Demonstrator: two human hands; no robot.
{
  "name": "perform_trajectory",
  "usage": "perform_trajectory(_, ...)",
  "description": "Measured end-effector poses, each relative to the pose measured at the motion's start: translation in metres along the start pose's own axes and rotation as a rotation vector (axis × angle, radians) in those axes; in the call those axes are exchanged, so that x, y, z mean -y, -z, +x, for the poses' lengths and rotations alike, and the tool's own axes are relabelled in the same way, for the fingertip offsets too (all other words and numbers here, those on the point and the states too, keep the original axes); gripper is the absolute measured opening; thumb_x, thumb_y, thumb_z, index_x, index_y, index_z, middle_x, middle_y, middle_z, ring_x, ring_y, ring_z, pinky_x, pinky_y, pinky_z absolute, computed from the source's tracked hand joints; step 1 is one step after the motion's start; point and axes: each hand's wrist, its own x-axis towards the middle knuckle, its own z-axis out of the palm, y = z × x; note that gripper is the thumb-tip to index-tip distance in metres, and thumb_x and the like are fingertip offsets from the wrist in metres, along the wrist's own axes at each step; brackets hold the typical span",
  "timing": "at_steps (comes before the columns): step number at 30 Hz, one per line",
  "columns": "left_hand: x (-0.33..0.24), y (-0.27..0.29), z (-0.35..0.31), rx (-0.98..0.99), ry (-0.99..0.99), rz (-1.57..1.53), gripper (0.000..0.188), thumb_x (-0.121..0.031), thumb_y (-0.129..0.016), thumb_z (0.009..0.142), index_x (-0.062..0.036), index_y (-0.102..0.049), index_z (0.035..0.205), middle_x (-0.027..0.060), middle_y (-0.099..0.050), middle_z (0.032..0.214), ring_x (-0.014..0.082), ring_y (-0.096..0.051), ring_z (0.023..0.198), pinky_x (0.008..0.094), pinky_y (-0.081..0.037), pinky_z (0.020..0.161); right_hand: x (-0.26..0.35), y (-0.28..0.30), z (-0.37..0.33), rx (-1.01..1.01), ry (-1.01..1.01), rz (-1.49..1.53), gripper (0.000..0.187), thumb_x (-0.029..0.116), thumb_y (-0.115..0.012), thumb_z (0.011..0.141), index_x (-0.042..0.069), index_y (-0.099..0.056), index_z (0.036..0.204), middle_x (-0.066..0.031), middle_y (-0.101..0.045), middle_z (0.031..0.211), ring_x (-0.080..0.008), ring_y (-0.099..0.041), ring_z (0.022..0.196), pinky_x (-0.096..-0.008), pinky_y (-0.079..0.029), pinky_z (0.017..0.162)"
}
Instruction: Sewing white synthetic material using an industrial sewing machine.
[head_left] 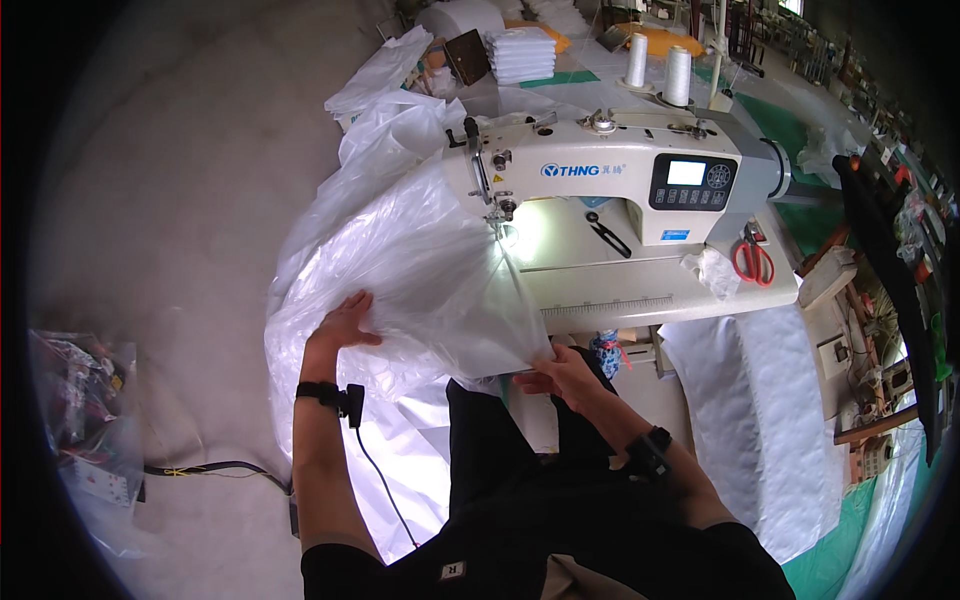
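Note:
A large sheet of translucent white plastic spreads over the left of the sewing machine and hangs down toward the floor. Its edge runs up under the lit needle area. My left hand lies on the sheet with its fingers stretched out. Near the table's front edge, my right hand pinches the sheet's near corner between thumb and fingers. The needle itself is too small to make out against the glare.
Black thread snips lie on the machine bed, and red-handled scissors to the right. Two white thread cones stand behind. White padded material hangs at the right. A clear bag sits on the floor at left.

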Motion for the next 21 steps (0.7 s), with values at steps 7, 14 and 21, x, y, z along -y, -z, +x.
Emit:
perform_trajectory(7, -0.117, -0.005, -0.021, -0.197, 0.135, -0.77, 0.063, -0.041, -0.07, 0.078, 0.0004, -0.054, 0.122, 0.0193, -0.06, 0.116, 0.031, -0.055, 0.111, 0.0367, -0.044, 0.094, 0.002, 0.012, 0.004, -0.022, 0.071, -0.16, 0.03, 0.011, -0.054, 0.09, -0.001, -0.05, 0.117, -0.012, -0.064, 0.097, -0.019, -0.066, 0.084, -0.03, -0.055, 0.073)
perform_trajectory(14, -0.226, -0.036, -0.035, -0.533, 0.165, -0.155, 0.046, -0.036, -0.07, 0.075, -0.0026, -0.062, 0.106, 0.0126, -0.063, 0.092, 0.0307, -0.053, 0.101, 0.0445, -0.039, 0.088, -0.003, 0.007, 0.003, -0.035, 0.082, -0.177, 0.029, 0.009, -0.053, 0.088, -0.001, -0.051, 0.115, -0.0113, -0.064, 0.096, -0.0173, -0.066, 0.081, -0.0298, -0.054, 0.073)
perform_trajectory(21, -0.285, -0.014, -0.05, -0.315, -0.169, -0.439, 0.014, -0.019, -0.062, 0.08, -0.0065, -0.063, 0.085, 0.0134, -0.062, 0.091, 0.0317, -0.058, 0.094, 0.0431, -0.043, 0.084, -0.01, 0.013, 0.012, 0.013, 0.144, -0.202, 0.028, 0.011, -0.055, 0.088, 0.0, -0.053, 0.113, -0.0077, -0.064, 0.091, -0.015, -0.065, 0.078, -0.0272, -0.052, 0.071)
